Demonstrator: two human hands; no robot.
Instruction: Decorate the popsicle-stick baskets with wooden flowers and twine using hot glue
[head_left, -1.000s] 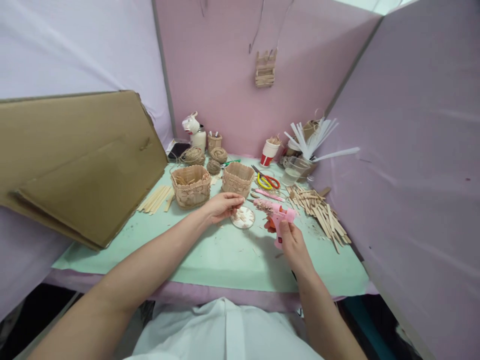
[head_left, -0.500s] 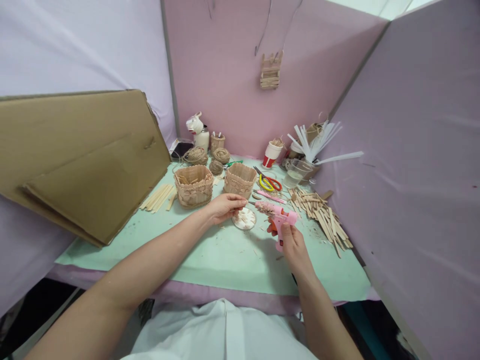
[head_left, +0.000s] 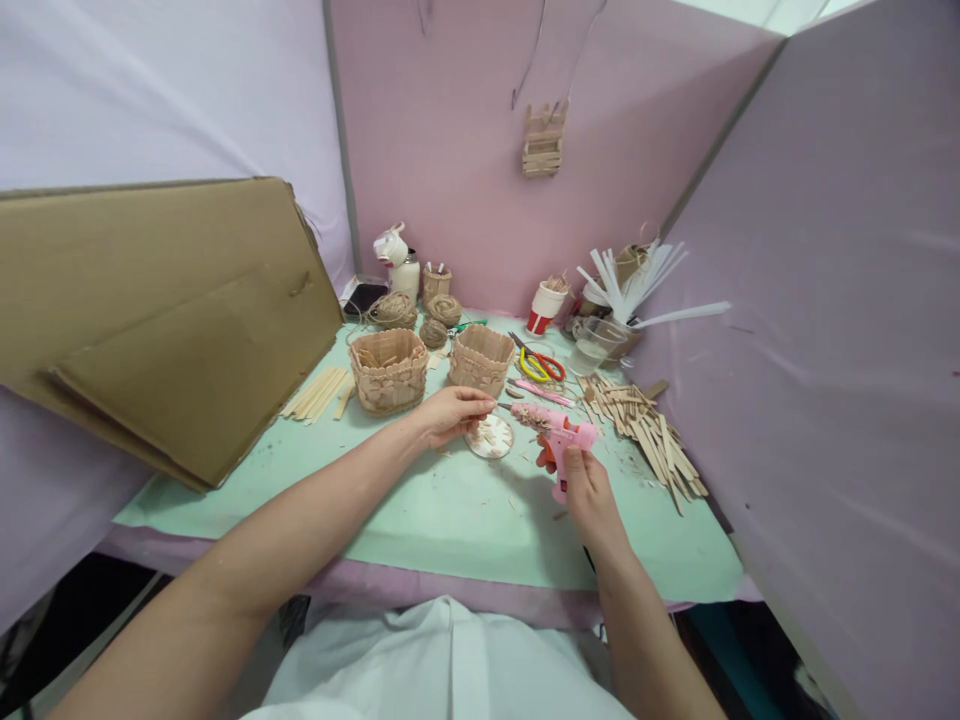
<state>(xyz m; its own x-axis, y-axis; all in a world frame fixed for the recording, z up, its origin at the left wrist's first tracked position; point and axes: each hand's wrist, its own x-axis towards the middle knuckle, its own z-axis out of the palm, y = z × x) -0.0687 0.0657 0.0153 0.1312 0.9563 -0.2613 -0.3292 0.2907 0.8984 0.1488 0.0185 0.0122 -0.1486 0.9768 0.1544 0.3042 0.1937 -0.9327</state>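
My right hand (head_left: pixel 581 478) is wrapped round the handle of a pink glue gun (head_left: pixel 559 430), whose nozzle points left. My left hand (head_left: pixel 457 412) is pinched close to the nozzle tip, and whatever lies between its fingertips is too small to make out. Just below the fingertips is a round white dish (head_left: pixel 491 438) with small light pieces in it. Behind my left hand stand two woven baskets: the left one (head_left: pixel 388 375) holds wooden pieces, the right one (head_left: pixel 481 360) sits near my fingertips.
Wooden sticks (head_left: pixel 645 430) lie piled on the right, more sticks (head_left: pixel 316 395) on the left. Scissors (head_left: pixel 538 365), twine balls (head_left: pixel 394 311), a red-and-white cup (head_left: pixel 546 308) and a clear cup (head_left: pixel 592 345) stand or lie behind. Cardboard (head_left: pixel 172 330) leans at left.
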